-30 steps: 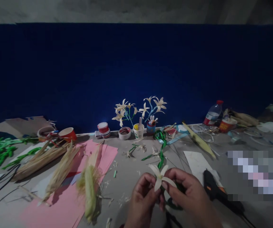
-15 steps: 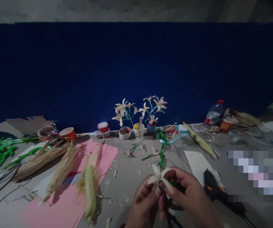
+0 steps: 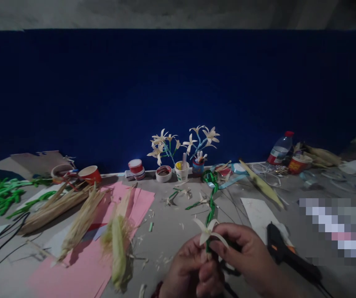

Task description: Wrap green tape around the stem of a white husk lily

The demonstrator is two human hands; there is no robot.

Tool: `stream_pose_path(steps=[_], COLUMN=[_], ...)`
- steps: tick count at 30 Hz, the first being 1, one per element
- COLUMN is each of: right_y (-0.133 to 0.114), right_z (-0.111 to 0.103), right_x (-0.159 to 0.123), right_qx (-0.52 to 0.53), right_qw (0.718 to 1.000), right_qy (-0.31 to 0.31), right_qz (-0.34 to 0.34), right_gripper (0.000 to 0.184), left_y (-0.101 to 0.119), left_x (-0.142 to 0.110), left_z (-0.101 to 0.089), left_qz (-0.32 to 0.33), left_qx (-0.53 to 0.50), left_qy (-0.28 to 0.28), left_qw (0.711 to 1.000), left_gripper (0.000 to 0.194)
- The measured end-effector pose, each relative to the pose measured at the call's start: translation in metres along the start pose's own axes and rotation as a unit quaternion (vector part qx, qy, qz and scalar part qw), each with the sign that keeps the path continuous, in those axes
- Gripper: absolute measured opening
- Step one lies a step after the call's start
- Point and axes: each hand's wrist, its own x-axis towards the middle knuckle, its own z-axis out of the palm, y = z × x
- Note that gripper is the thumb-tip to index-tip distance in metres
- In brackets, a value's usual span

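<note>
A cream-white, long-petalled handmade flower (image 3: 208, 231) stands upright between my hands, its short stem bound in green ribbon. My left hand (image 3: 192, 265) pinches the stem from below, fingers closed. From the other side, my right hand (image 3: 246, 252) closes thumb and fingers at the stem, just under the petals, on the green ribbon; the exact grip is partly hidden. Beyond the flower, twisted green ribbon (image 3: 211, 207) runs back to a coil. Smaller flower pieces (image 3: 203, 200) with green stems lie beside it.
A black glue gun (image 3: 289, 252) lies right of my hands, near white paper (image 3: 256, 211). Corn husks (image 3: 80, 227) and a husked cob (image 3: 118, 256) lie left on pink paper (image 3: 72, 269). Behind stand finished flowers (image 3: 161, 145), a white cup (image 3: 182, 174) and a bottle (image 3: 280, 149).
The flower has tilted more upright, and the green-bound stem beneath it shows more. My left fingers have curled lower around the stem. The ribbon seen across my right palm is now hidden.
</note>
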Motion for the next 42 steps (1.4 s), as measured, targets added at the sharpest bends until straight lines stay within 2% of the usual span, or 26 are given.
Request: stream_pose_path(steps=[6, 9, 13, 18, 20, 28, 35, 38, 42], right_y=[0.005, 0.008, 0.007, 0.0, -0.002, -0.007, -0.004, -0.003, -0.004], right_z=[-0.002, -0.001, 0.003, 0.007, 0.008, 0.009, 0.009, 0.009, 0.009], right_x=[0.001, 0.0, -0.004, -0.007, -0.006, -0.004, -0.005, -0.006, -0.007], right_qx=[0.03, 0.056, 0.059, 0.086, 0.075, 0.006, -0.065, -0.093, -0.09], right_qw=[0.999, 0.998, 0.996, 0.994, 0.995, 0.998, 0.992, 0.988, 0.99], right_qy=[-0.032, -0.008, 0.039, 0.037, 0.046, 0.059, 0.104, 0.116, 0.11], right_qz=[0.009, 0.012, 0.045, 0.062, 0.054, 0.023, -0.014, -0.029, -0.026], right_gripper=[0.024, 0.025, 0.029, 0.033, 0.031, 0.021, 0.016, 0.017, 0.017], left_y=[0.002, 0.0, -0.002, -0.003, -0.003, -0.001, -0.002, -0.002, -0.002], left_x=[0.0, 0.0, 0.001, 0.001, -0.001, -0.002, -0.006, -0.007, -0.008], left_z=[-0.002, -0.004, -0.004, -0.001, -0.001, -0.003, -0.001, -0.002, -0.001], left_qz=[-0.049, -0.055, -0.009, 0.049, 0.071, 0.089, 0.16, 0.165, 0.173], left_qx=[-0.05, -0.046, -0.004, 0.074, 0.115, 0.185, 0.231, 0.269, 0.294], left_qy=[-0.041, -0.04, 0.006, 0.116, 0.142, 0.154, 0.221, 0.249, 0.257], left_qw=[0.997, 0.997, 1.0, 0.989, 0.981, 0.966, 0.934, 0.916, 0.904], left_gripper=[0.011, 0.011, 0.015, 0.02, 0.024, 0.027, 0.027, 0.03, 0.029])
